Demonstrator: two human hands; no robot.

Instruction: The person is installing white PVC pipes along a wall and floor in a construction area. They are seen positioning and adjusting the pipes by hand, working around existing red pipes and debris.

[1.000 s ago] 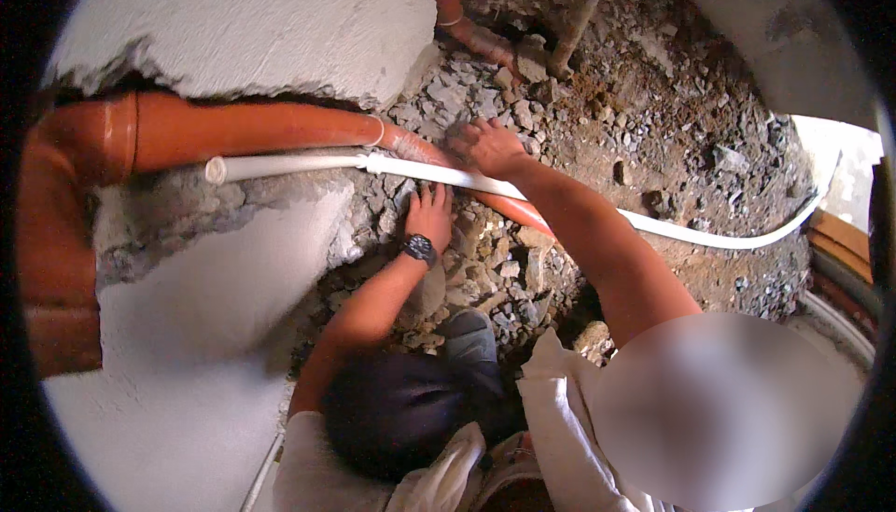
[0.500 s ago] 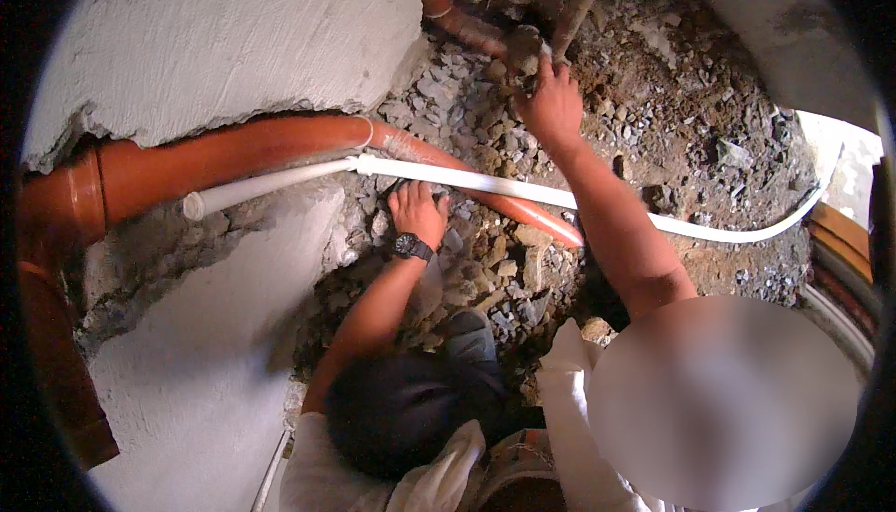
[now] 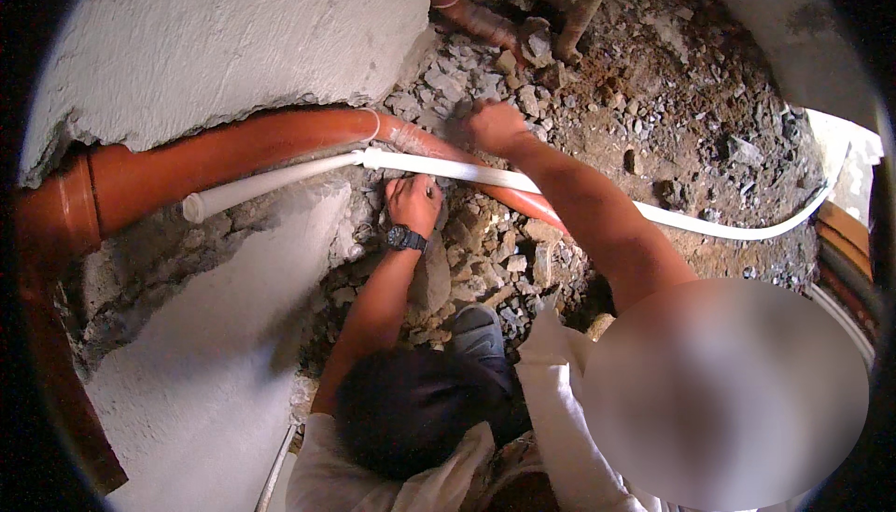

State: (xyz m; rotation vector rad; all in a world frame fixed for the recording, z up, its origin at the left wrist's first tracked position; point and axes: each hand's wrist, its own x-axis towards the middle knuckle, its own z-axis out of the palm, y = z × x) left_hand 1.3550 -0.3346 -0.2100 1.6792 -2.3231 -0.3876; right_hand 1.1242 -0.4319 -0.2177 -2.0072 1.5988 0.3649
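Observation:
My left hand (image 3: 413,204), wearing a black watch (image 3: 406,238) on its wrist, rests with fingers curled in just below the white plastic pipe (image 3: 504,178). Something may be inside that grip; I cannot make it out. Beyond the white pipe, my right hand (image 3: 497,126) is low over the grey rubble (image 3: 443,83), its fingers bent inward and their tips blurred. What it holds, if anything, is hidden. An orange drain pipe (image 3: 280,137) runs beneath the white one and goes down into the stones between my hands.
A broken concrete slab (image 3: 252,27) borders the far left, and another pale slab (image 3: 215,344) lies nearer. Another orange pipe (image 3: 481,22) and a dirty upright pipe (image 3: 590,3) enter the rubble at the far side. My shoe (image 3: 478,330) stands among stones. A blurred patch covers the lower right.
My right hand has come back from the chunk at the far orange pipe's end, moving nearer and to the left. My left hand stays by the white pipe, its fingers more curled.

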